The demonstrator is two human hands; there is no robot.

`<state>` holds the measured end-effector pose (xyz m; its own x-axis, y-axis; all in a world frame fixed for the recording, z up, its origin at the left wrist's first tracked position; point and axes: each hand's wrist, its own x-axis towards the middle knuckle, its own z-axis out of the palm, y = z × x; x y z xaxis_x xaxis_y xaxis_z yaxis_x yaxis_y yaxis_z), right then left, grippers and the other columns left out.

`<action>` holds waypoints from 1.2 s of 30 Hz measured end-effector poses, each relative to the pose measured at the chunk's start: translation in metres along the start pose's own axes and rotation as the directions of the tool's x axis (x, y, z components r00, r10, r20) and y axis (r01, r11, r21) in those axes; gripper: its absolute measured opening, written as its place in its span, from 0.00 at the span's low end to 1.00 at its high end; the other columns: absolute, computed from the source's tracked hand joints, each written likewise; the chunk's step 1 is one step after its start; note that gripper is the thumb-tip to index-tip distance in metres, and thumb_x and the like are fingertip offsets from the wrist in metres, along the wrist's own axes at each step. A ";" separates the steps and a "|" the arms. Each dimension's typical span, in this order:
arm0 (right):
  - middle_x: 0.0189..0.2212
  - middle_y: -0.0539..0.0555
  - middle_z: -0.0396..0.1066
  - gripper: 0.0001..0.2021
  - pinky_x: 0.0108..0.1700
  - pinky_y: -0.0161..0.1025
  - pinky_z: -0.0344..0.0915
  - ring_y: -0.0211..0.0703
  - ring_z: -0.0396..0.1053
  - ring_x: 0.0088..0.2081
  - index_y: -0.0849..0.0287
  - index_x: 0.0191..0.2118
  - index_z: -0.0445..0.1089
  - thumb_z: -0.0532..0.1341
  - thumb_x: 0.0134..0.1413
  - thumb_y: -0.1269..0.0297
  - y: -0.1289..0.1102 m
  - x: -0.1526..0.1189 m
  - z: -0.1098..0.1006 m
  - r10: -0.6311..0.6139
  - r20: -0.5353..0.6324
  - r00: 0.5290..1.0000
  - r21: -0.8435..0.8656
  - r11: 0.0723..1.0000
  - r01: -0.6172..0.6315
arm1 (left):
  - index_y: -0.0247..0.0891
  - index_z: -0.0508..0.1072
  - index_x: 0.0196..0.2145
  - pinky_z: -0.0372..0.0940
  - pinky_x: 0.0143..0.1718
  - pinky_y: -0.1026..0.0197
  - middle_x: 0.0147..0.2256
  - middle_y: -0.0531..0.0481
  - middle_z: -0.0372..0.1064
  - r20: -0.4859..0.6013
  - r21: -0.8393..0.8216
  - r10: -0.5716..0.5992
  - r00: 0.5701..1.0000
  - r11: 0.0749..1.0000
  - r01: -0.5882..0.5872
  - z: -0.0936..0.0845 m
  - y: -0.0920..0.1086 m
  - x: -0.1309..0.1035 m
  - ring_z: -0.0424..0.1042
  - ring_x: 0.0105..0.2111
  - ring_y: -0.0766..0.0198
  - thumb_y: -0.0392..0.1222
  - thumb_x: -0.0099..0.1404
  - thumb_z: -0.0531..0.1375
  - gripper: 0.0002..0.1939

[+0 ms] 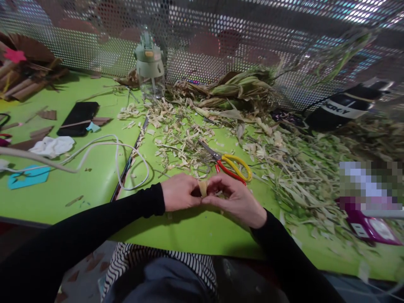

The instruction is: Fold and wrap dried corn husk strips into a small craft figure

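Near the front edge of the green table (189, 237), my left hand (180, 192) and my right hand (235, 198) meet, fingers pinched. Between them is a small pale tan strip (203, 188), which both hands hold from either side. Scissors (227, 162) with yellow and red handles lie just beyond my right hand, their blades pointing away to the left. Pale husk scraps (176, 139) are scattered past the hands.
Behind the scraps stand a clear bottle (151, 71) and a heap of dried husks (233, 90). A phone (80, 119), crumpled tissue (52, 146) and white cable (116, 158) lie left. At right are a dark bottle (344, 107) and a magenta packet (369, 225).
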<state>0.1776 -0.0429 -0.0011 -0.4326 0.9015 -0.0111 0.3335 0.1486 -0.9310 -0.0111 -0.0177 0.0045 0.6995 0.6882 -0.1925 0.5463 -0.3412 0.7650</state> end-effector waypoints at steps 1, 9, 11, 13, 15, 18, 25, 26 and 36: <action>0.26 0.47 0.67 0.12 0.31 0.33 0.65 0.34 0.65 0.27 0.59 0.32 0.67 0.68 0.44 0.61 0.000 0.000 0.000 0.006 -0.007 1.000 0.023 1.000 -0.006 | 0.36 0.67 0.21 0.45 0.22 0.65 0.16 0.58 0.52 0.005 -0.012 -0.002 1.000 1.000 0.002 0.000 0.000 0.000 0.51 0.18 0.72 0.49 0.56 0.57 0.14; 0.23 0.45 0.69 0.17 0.26 0.30 0.66 0.32 0.67 0.23 0.59 0.38 0.69 0.70 0.40 0.63 -0.008 -0.003 -0.004 0.092 0.253 0.963 0.233 0.960 -0.153 | 0.34 0.72 0.24 0.52 0.22 0.69 0.18 0.57 0.62 0.222 -0.329 0.079 0.972 0.944 -0.002 -0.001 0.000 -0.001 0.58 0.20 0.73 0.45 0.51 0.63 0.10; 0.23 0.46 0.70 0.15 0.27 0.31 0.67 0.33 0.69 0.24 0.60 0.37 0.70 0.69 0.41 0.63 -0.011 -0.004 -0.004 0.072 0.346 0.936 0.210 0.966 -0.152 | 0.34 0.73 0.25 0.55 0.23 0.69 0.19 0.56 0.66 0.322 -0.401 0.094 0.942 0.915 0.045 0.000 -0.001 -0.001 0.61 0.20 0.72 0.44 0.51 0.65 0.10; 0.24 0.48 0.71 0.12 0.27 0.31 0.68 0.33 0.69 0.24 0.61 0.32 0.70 0.69 0.42 0.62 -0.012 -0.005 -0.004 0.072 0.381 0.922 0.201 0.967 -0.158 | 0.34 0.74 0.24 0.56 0.23 0.69 0.20 0.55 0.68 0.367 -0.417 0.080 0.927 0.904 0.087 0.001 -0.002 -0.001 0.63 0.20 0.72 0.44 0.51 0.65 0.09; 0.23 0.49 0.71 0.11 0.23 0.30 0.67 0.33 0.69 0.23 0.61 0.28 0.67 0.68 0.43 0.61 -0.012 -0.005 -0.003 0.106 0.362 0.926 0.212 0.958 -0.193 | 0.33 0.73 0.24 0.56 0.23 0.69 0.20 0.55 0.68 0.337 -0.436 0.058 0.940 0.894 0.101 0.002 -0.004 -0.001 0.63 0.20 0.72 0.43 0.50 0.65 0.09; 0.21 0.48 0.69 0.12 0.20 0.29 0.63 0.33 0.67 0.20 0.60 0.27 0.65 0.67 0.45 0.59 -0.010 -0.002 -0.002 0.173 0.183 0.968 0.191 0.960 -0.207 | 0.33 0.72 0.24 0.54 0.22 0.69 0.20 0.56 0.65 0.232 -0.485 0.022 0.972 0.869 0.096 0.004 -0.007 0.002 0.60 0.20 0.73 0.44 0.51 0.65 0.11; 0.25 0.49 0.68 0.09 0.27 0.34 0.66 0.36 0.68 0.25 0.58 0.33 0.68 0.65 0.47 0.60 -0.004 0.003 -0.001 0.080 -0.224 0.971 0.063 0.996 -0.068 | 0.33 0.69 0.27 0.61 0.27 0.68 0.23 0.54 0.68 0.044 -0.604 -0.079 0.996 0.792 0.090 0.004 -0.002 0.005 0.65 0.23 0.73 0.49 0.56 0.62 0.15; 0.26 0.49 0.69 0.09 0.28 0.35 0.67 0.37 0.69 0.26 0.58 0.34 0.68 0.64 0.49 0.60 -0.004 0.002 -0.001 0.062 -0.220 0.973 0.044 0.998 -0.054 | 0.33 0.69 0.28 0.64 0.30 0.66 0.26 0.52 0.71 0.070 -0.652 -0.067 0.995 0.752 0.097 0.004 -0.001 0.005 0.68 0.25 0.71 0.51 0.57 0.61 0.16; 0.30 0.52 0.70 0.08 0.34 0.38 0.69 0.40 0.70 0.30 0.58 0.38 0.68 0.59 0.55 0.60 -0.010 -0.003 -0.001 -0.024 -0.211 0.977 -0.060 0.998 0.011 | 0.31 0.69 0.27 0.69 0.37 0.59 0.25 0.49 0.72 0.142 -0.816 -0.088 0.986 0.553 0.167 0.003 0.001 0.006 0.74 0.29 0.66 0.59 0.52 0.61 0.24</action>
<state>0.1768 -0.0467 0.0082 -0.2537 0.9632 0.0883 0.3786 0.1829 -0.9073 -0.0051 -0.0158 0.0022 0.7069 0.6174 -0.3450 0.0436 0.4488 0.8926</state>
